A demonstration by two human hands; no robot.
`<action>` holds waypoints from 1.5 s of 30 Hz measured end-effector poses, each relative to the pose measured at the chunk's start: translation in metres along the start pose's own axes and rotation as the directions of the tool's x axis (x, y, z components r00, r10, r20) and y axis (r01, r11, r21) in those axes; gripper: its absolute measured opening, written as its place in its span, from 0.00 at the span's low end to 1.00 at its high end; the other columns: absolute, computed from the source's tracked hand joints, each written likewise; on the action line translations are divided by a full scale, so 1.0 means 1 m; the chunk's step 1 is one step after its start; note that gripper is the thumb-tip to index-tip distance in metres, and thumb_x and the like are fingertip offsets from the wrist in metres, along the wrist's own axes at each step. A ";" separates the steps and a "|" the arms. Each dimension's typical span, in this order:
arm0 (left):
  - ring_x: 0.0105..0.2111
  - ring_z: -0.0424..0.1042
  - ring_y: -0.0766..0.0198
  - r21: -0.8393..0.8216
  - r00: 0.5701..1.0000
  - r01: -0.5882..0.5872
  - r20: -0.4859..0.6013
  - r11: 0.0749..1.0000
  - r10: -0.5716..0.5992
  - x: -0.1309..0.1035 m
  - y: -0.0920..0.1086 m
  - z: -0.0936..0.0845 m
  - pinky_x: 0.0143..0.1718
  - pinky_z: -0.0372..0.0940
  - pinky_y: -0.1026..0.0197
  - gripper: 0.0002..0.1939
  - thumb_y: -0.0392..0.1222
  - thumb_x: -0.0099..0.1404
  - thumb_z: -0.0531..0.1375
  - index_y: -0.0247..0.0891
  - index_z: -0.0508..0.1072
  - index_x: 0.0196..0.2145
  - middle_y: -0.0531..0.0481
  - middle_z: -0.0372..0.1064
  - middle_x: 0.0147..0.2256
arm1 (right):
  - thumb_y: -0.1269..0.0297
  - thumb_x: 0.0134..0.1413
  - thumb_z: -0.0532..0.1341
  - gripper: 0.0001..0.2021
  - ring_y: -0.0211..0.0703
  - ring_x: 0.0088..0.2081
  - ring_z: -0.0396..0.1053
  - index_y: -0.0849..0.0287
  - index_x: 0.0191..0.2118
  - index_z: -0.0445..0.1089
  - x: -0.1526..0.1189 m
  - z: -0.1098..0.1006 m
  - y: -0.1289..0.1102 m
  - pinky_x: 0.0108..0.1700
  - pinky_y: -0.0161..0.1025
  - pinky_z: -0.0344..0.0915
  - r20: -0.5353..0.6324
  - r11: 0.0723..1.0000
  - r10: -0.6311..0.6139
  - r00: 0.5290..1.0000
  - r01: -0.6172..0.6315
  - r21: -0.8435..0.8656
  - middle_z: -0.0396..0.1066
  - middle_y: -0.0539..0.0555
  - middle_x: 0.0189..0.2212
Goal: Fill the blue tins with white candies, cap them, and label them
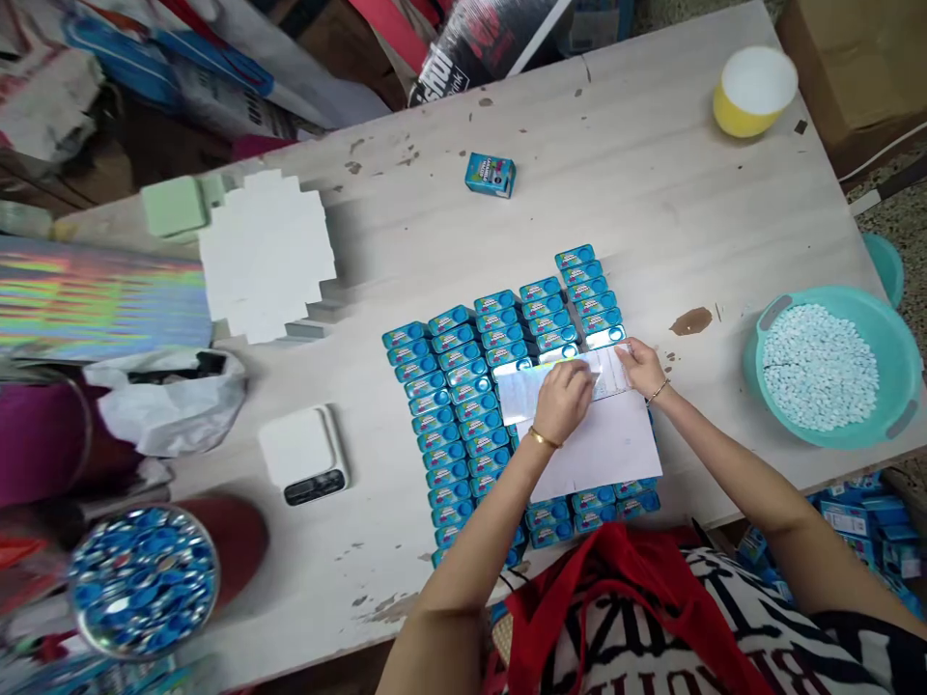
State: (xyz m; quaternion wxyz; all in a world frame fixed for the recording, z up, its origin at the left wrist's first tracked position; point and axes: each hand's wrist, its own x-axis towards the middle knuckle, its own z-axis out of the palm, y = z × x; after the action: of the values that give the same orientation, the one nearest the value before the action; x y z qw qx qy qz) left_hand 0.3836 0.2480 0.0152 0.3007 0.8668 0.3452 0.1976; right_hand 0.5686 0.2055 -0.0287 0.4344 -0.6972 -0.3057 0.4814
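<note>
Rows of small blue boxes (443,436) stand closely packed on the table in front of me. A white paper sheet (594,446) lies over part of them, with a shiny silvery sticker strip (521,394) along its far edge. My left hand (565,398) is closed in a pinch over the strip's middle; what its fingertips hold is hidden. With its thumb and fingers, my right hand (641,367) grips the right end of the strip. Beyond the rows, a single blue box (491,175) lies apart on the table.
A turquoise basin (894,338) of white pellets stands at right, a yellow bowl (739,118) at the far right corner. On the left are a white scale (300,449), a stack of white cut card (267,256), a white bag (174,410) and a tub of blue foil pieces (145,579).
</note>
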 end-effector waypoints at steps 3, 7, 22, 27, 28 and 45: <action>0.35 0.70 0.62 -0.325 0.975 0.130 -0.128 0.937 -0.180 -0.004 0.009 -0.016 0.39 0.64 0.58 0.06 0.42 0.65 0.60 0.39 0.69 0.31 0.49 0.70 0.32 | 0.49 0.56 0.56 0.15 0.44 0.28 0.63 0.56 0.37 0.69 -0.005 -0.006 -0.003 0.34 0.41 0.62 -0.019 0.994 -0.052 0.998 0.049 -0.102 0.64 0.49 0.22; 0.29 0.70 0.67 -0.757 0.749 0.270 -0.224 0.596 -0.624 0.024 0.009 -0.034 0.35 0.65 0.63 0.12 0.46 0.57 0.66 0.38 0.68 0.30 0.53 0.68 0.28 | 0.50 0.61 0.54 0.18 0.54 0.44 0.67 0.58 0.45 0.69 -0.010 -0.012 -0.021 0.49 0.49 0.62 -0.030 0.855 -0.342 0.939 0.298 -0.425 0.72 0.60 0.40; 0.25 0.65 0.71 -0.828 0.697 0.336 -0.102 0.449 -0.709 0.167 -0.032 -0.011 0.28 0.60 0.67 0.09 0.39 0.51 0.66 0.37 0.69 0.25 0.57 0.65 0.23 | 0.48 0.51 0.61 0.16 0.39 0.28 0.65 0.57 0.27 0.67 0.114 0.001 -0.092 0.35 0.39 0.64 -0.111 0.968 -0.222 0.969 0.233 0.095 0.69 0.49 0.23; 0.25 0.63 0.70 -0.743 0.750 0.385 -0.095 0.548 -0.655 0.200 -0.057 -0.021 0.30 0.60 0.66 0.07 0.36 0.51 0.65 0.36 0.68 0.23 0.56 0.65 0.22 | 0.55 0.55 0.58 0.14 0.38 0.26 0.62 0.57 0.23 0.65 0.148 -0.008 -0.104 0.33 0.37 0.59 -0.101 0.936 -0.342 0.934 0.328 -0.130 0.66 0.48 0.21; 0.25 0.63 0.70 -0.724 0.750 0.396 -0.100 0.565 -0.654 0.207 -0.063 -0.020 0.30 0.60 0.66 0.07 0.35 0.51 0.64 0.36 0.68 0.23 0.56 0.64 0.22 | 0.56 0.55 0.58 0.14 0.38 0.25 0.61 0.57 0.22 0.65 0.156 -0.009 -0.105 0.32 0.37 0.58 -0.095 0.922 -0.355 0.930 0.331 -0.202 0.65 0.48 0.20; 0.44 0.65 0.54 -0.181 0.649 0.716 -0.183 0.674 -0.739 0.218 -0.095 0.012 0.55 0.53 0.44 0.03 0.37 0.53 0.63 0.40 0.72 0.24 0.50 0.66 0.41 | 0.61 0.56 0.58 0.12 0.41 0.28 0.65 0.57 0.23 0.69 0.202 -0.004 -0.079 0.40 0.40 0.54 0.009 0.789 -0.262 0.965 0.219 -0.575 0.69 0.49 0.21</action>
State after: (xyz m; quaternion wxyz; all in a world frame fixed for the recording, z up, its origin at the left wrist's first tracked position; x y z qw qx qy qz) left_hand 0.4936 0.4548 -0.0267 0.3499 0.6098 0.6881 0.1795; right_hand 0.6422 0.4091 -0.0385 0.2740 -0.7670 -0.5062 0.2835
